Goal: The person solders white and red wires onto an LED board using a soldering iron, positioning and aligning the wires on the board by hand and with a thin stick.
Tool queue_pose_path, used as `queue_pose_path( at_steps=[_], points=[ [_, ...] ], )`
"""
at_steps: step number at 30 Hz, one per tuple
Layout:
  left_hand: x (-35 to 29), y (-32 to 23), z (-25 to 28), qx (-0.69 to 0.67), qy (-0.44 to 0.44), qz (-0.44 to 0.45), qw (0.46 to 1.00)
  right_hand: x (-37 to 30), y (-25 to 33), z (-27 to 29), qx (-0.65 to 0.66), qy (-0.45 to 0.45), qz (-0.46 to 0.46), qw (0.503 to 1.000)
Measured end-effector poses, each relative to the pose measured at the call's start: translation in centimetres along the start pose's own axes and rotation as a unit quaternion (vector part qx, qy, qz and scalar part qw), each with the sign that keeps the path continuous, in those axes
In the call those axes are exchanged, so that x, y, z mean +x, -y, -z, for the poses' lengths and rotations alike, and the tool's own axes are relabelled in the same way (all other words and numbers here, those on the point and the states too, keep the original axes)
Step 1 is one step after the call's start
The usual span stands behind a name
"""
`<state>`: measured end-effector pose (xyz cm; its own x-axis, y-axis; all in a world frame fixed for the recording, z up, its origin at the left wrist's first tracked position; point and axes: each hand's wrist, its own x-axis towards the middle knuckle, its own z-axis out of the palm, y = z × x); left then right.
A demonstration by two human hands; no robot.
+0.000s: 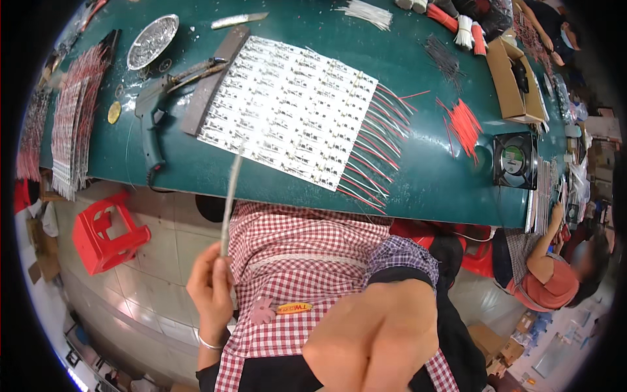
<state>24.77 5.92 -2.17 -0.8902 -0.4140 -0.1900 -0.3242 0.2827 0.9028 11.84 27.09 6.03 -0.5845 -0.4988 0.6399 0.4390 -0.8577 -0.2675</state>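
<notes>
My left hand [212, 287] pinches the lower end of a long, thin, pale strip [230, 202] that points up over the table's front edge. Its top end overlaps the near edge of a white circuit board panel [287, 111], covered in rows of small dark parts. Red and white wires [375, 150] fan out from the panel's right side. Along the panel's left side lies a dark bar [212, 85]. Raised near the camera, in front of the checked apron, my right hand [372, 333] shows large and smooth; its fingers cannot be made out.
Left of the panel lie a soldering gun [150, 124], a metal dish [153, 42] and wired strips [78, 124]. On the right are red wires [464, 127], a black fan [516, 160] and a cardboard box [513, 78]. A red stool [108, 232] stands at left; another person [548, 274] sits at right.
</notes>
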Motion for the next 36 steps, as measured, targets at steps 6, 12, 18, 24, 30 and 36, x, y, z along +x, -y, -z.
queue_pose_path(
  at_steps=[6, 12, 18, 24, 30, 36],
  points=[
    [-2.0, -0.4, 0.4, 0.002, 0.08, 0.093, 0.992, -2.9, 2.9, 2.0, -0.462, -0.224, -0.009, 0.858],
    [-1.8, -0.3, -0.2, 0.077, 0.118, 0.054, 0.989, -6.3, 3.6, 8.9, -0.898, -0.162, -0.085, 0.4],
    [-1.8, 0.1, -0.2, 0.097, 0.11, 0.03, 0.989, -7.1, 2.7, 9.7, -0.893, -0.162, -0.15, 0.392],
    [-1.7, 0.3, -0.8, 0.104, 0.085, 0.04, 0.99, -7.3, 3.0, 9.7, -0.894, -0.157, -0.13, 0.399],
    [-1.9, -0.1, -0.6, 0.121, 0.079, -0.021, 0.989, -7.4, 2.7, 9.8, -0.889, -0.156, -0.133, 0.41],
    [-2.1, -0.4, -0.7, 0.133, 0.084, -0.036, 0.987, -7.5, 2.5, 9.7, -0.887, -0.159, -0.126, 0.416]
  ],
)
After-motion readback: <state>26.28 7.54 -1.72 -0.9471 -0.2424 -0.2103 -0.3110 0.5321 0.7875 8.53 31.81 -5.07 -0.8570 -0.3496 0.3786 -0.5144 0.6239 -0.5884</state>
